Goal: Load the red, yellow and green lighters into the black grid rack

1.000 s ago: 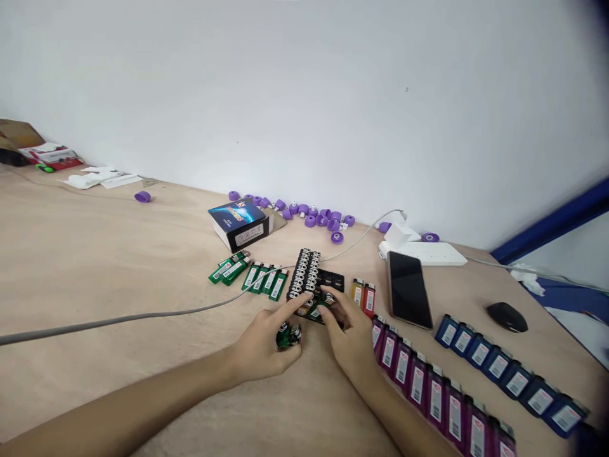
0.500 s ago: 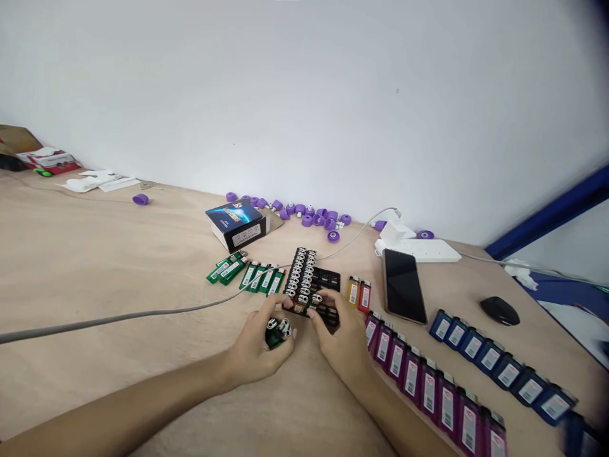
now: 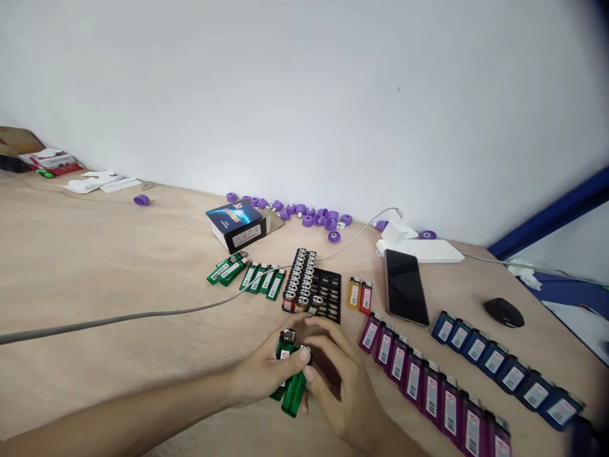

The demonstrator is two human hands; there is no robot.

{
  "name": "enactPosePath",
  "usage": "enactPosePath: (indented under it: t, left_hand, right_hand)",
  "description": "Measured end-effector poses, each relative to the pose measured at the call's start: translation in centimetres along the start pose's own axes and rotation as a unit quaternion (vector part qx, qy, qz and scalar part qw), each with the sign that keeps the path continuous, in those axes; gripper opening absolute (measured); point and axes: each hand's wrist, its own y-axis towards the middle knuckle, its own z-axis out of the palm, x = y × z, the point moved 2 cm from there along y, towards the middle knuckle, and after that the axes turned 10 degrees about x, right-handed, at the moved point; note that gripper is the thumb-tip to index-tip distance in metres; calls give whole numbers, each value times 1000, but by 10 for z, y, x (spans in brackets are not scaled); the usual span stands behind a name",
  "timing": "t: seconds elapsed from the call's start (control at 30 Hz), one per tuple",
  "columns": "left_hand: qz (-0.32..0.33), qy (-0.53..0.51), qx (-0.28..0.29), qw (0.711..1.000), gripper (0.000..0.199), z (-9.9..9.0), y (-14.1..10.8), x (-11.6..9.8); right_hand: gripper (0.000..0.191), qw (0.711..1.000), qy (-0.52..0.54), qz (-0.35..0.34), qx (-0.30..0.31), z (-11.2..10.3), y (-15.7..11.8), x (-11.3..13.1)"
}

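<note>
My left hand (image 3: 266,371) is closed around green lighters, one upright (image 3: 286,346) and another slanting (image 3: 294,393) under the thumb. Close against it, my right hand (image 3: 342,381) has its thumb and a finger at the metal top of the slanting lighter, in a pinch. Just beyond both hands lies a black slotted tray (image 3: 333,279). Its left columns hold lighters (image 3: 295,273) with their metal tops up, and a single lighter (image 3: 316,302) stands at the front of the third column. Slots on the right show bare.
Green lighters (image 3: 261,279) lie left of the tray, under a grey cable (image 3: 166,313). Yellow (image 3: 353,293) and red lighters (image 3: 365,297), purple lighters (image 3: 413,377), blue lighters (image 3: 495,360), a phone (image 3: 406,285) and a mouse (image 3: 503,312) are rightward. A box (image 3: 238,225) and purple caps (image 3: 321,216) sit behind.
My right hand has left the tray and come back to my left hand. The held green lighters have turned, so their bodies now show. A lighter stands in the third column in both frames.
</note>
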Motion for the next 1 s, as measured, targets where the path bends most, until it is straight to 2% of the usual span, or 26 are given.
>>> enactPosePath:
  t: [0.1,0.23,0.33,0.47,0.63,0.73,0.87,1.0]
  left_hand:
    - [15,14,8,1000,79,0,1,1]
    - [35,15,43,998,65,2,5,-1]
    - [3,-2,82,997,53,3,7,-4]
    - [-42,-7,56,998,52,1,4,-11]
    - [-9,49,71,996,53,3,0,-11]
    - [-40,92,35,994,58,6,-3,-7]
    - [-57,128,-3,990,55,10,-3,-7]
    - [-64,152,-10,986,54,12,-3,-9]
  right_hand:
    - [14,999,39,-1,13,3,2,0]
    - [16,986,157,28,-42,7,-1,-8]
    - [18,966,233,83,-80,5,-2,-15]
    - [19,953,277,88,-81,1,1,-18]
    - [27,956,267,96,-70,5,0,-19]
    - [31,960,251,98,-71,9,-2,-22]
    - [24,964,227,119,-68,11,-2,-24]
    - [25,961,217,146,-94,10,0,-22]
